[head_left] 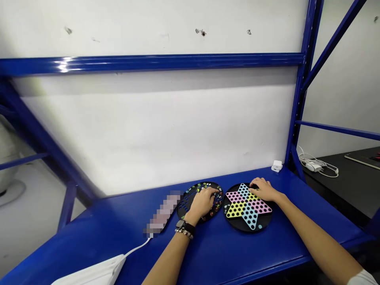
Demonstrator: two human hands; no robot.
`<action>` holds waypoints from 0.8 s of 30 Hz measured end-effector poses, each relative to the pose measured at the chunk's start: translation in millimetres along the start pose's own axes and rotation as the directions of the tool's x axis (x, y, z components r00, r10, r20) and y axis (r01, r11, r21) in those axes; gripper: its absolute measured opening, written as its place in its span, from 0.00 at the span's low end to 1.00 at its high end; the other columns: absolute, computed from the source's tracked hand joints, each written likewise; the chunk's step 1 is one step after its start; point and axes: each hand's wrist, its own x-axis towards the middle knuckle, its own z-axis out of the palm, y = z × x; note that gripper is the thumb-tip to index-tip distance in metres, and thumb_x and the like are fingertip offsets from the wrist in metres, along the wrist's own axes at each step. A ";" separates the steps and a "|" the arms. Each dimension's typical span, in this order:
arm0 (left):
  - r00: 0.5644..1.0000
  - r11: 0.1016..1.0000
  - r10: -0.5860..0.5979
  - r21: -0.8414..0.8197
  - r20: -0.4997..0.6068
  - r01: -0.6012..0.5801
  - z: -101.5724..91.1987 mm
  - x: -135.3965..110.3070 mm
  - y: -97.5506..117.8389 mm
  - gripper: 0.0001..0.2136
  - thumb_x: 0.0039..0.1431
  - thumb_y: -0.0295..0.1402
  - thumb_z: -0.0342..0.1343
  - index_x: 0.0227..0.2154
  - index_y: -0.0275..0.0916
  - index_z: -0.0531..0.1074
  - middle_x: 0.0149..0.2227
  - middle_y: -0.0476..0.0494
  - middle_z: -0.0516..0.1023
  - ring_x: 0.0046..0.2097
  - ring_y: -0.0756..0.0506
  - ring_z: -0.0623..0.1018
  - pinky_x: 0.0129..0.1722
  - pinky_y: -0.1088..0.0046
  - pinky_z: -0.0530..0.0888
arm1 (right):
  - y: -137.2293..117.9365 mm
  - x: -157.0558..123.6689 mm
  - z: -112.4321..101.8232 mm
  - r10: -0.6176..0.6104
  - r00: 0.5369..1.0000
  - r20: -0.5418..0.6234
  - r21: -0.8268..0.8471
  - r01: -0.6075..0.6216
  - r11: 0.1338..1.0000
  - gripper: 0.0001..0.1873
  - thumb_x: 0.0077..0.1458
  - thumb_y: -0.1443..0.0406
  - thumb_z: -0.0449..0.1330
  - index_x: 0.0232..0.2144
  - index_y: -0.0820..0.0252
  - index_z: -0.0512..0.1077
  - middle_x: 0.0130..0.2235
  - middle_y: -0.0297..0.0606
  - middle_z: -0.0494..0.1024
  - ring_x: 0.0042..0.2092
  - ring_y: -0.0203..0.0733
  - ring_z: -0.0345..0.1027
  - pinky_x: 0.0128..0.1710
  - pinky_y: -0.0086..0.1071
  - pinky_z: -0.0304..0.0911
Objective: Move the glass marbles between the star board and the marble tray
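Chinese checkers boards (247, 209), two, under left hand (202, 204), right hand (263, 189)

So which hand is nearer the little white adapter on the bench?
Right. The right hand lies on the star checkers board, close to the adapter; the left hand is farther off, on the round marble tray.

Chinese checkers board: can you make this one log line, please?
left hand: on marble tray | right hand: on Chinese checkers board
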 end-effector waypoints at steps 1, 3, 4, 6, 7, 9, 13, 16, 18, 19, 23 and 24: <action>1.000 1.000 -0.009 -0.007 0.000 0.009 -0.8 -0.4 -0.9 0.15 0.62 0.29 0.48 0.45 0.43 0.78 0.51 0.43 0.78 0.53 0.40 0.75 0.53 0.62 0.69 | 0.0 0.0 -0.2 0.001 1.000 0.004 0.000 -0.001 1.000 0.19 0.60 0.50 0.50 0.43 0.51 0.73 0.53 0.41 0.71 0.55 0.54 0.60 0.56 0.49 0.52; 1.000 1.000 -0.024 -0.018 0.000 0.024 -2.2 -0.8 -1.9 0.12 0.61 0.31 0.50 0.41 0.42 0.79 0.47 0.43 0.80 0.50 0.40 0.76 0.51 0.64 0.71 | 0.6 0.1 -0.1 0.002 1.000 0.005 -0.001 -0.001 1.000 0.19 0.60 0.50 0.50 0.43 0.52 0.72 0.52 0.41 0.71 0.55 0.53 0.60 0.55 0.49 0.53; 1.000 0.999 -0.027 -0.022 -0.002 0.027 -3.0 -0.8 -1.8 0.12 0.61 0.31 0.50 0.40 0.42 0.79 0.46 0.43 0.80 0.49 0.41 0.77 0.49 0.65 0.71 | 1.1 0.2 0.2 0.001 1.000 0.002 -0.003 -0.001 1.000 0.19 0.60 0.50 0.50 0.43 0.52 0.72 0.52 0.42 0.71 0.55 0.53 0.60 0.55 0.50 0.53; 0.999 0.999 -0.032 -0.028 -0.008 0.032 -4.8 0.3 -1.0 0.12 0.62 0.31 0.49 0.41 0.41 0.78 0.45 0.42 0.80 0.47 0.41 0.77 0.48 0.66 0.72 | 2.2 0.7 1.2 -0.002 1.000 -0.003 -0.003 0.002 1.000 0.19 0.60 0.50 0.51 0.43 0.52 0.72 0.52 0.42 0.71 0.55 0.53 0.60 0.55 0.50 0.53; 0.999 0.999 -0.033 -0.028 -0.014 0.033 -5.7 1.5 -0.4 0.12 0.62 0.31 0.49 0.42 0.40 0.78 0.45 0.41 0.80 0.47 0.41 0.77 0.48 0.66 0.72 | 2.6 1.0 1.8 -0.005 1.000 -0.003 0.000 0.005 1.000 0.19 0.60 0.50 0.50 0.44 0.52 0.72 0.52 0.42 0.71 0.55 0.53 0.60 0.55 0.50 0.53; 0.999 0.999 -0.022 -0.026 -0.040 0.021 -7.2 5.6 0.7 0.13 0.62 0.31 0.49 0.45 0.40 0.77 0.47 0.40 0.79 0.48 0.41 0.77 0.48 0.66 0.72 | 2.8 1.6 2.6 -0.008 1.000 0.000 0.007 0.008 1.000 0.20 0.60 0.50 0.50 0.44 0.52 0.72 0.52 0.42 0.71 0.55 0.53 0.60 0.56 0.50 0.52; 0.999 1.000 0.023 -0.008 -0.039 -0.023 -7.6 20.1 4.0 0.16 0.63 0.29 0.48 0.49 0.40 0.75 0.50 0.39 0.76 0.50 0.41 0.76 0.52 0.67 0.70 | 0.3 1.5 2.1 0.002 1.000 -0.006 0.006 -0.002 1.000 0.19 0.60 0.51 0.51 0.44 0.53 0.73 0.52 0.42 0.71 0.55 0.54 0.61 0.56 0.51 0.52; 0.999 1.000 0.027 0.015 0.028 -0.028 -6.0 30.4 8.7 0.14 0.61 0.28 0.49 0.45 0.40 0.77 0.48 0.40 0.76 0.49 0.42 0.77 0.52 0.68 0.70 | -2.4 0.3 0.3 0.004 1.000 -0.005 0.006 -0.004 1.000 0.19 0.60 0.51 0.51 0.44 0.52 0.73 0.52 0.42 0.71 0.55 0.54 0.61 0.56 0.51 0.52; 0.999 1.000 0.017 0.025 0.034 -0.018 -5.1 33.4 11.6 0.12 0.60 0.29 0.52 0.41 0.40 0.78 0.46 0.39 0.77 0.48 0.41 0.77 0.51 0.68 0.70 | -3.7 -0.4 -0.7 0.006 1.000 -0.002 0.005 -0.006 1.000 0.18 0.60 0.51 0.52 0.44 0.52 0.73 0.52 0.42 0.71 0.55 0.54 0.61 0.56 0.52 0.52; 0.999 1.000 0.011 0.027 0.031 -0.012 -5.1 33.4 12.6 0.11 0.60 0.29 0.52 0.40 0.40 0.79 0.45 0.39 0.77 0.47 0.40 0.77 0.49 0.68 0.71 | -4.0 -0.7 -1.0 0.007 1.000 -0.002 0.005 -0.007 1.000 0.18 0.60 0.51 0.51 0.44 0.52 0.73 0.53 0.42 0.71 0.55 0.54 0.60 0.56 0.52 0.52; 1.000 1.000 0.003 0.026 0.023 -0.004 -9.6 26.4 13.2 0.11 0.61 0.32 0.51 0.40 0.39 0.78 0.44 0.38 0.76 0.44 0.41 0.78 0.47 0.67 0.72 | -3.1 -0.7 -1.3 0.003 1.000 0.006 0.001 -0.003 1.000 0.19 0.60 0.51 0.51 0.45 0.53 0.73 0.53 0.43 0.71 0.56 0.54 0.60 0.56 0.52 0.52; 1.000 1.000 0.006 0.007 0.007 -0.006 -11.8 24.0 13.4 0.12 0.62 0.33 0.50 0.40 0.39 0.77 0.45 0.38 0.76 0.44 0.41 0.78 0.47 0.67 0.72 | -2.6 -0.7 -1.2 0.003 1.000 0.007 0.000 -0.003 1.000 0.19 0.60 0.50 0.51 0.45 0.53 0.73 0.53 0.43 0.71 0.56 0.54 0.60 0.56 0.51 0.52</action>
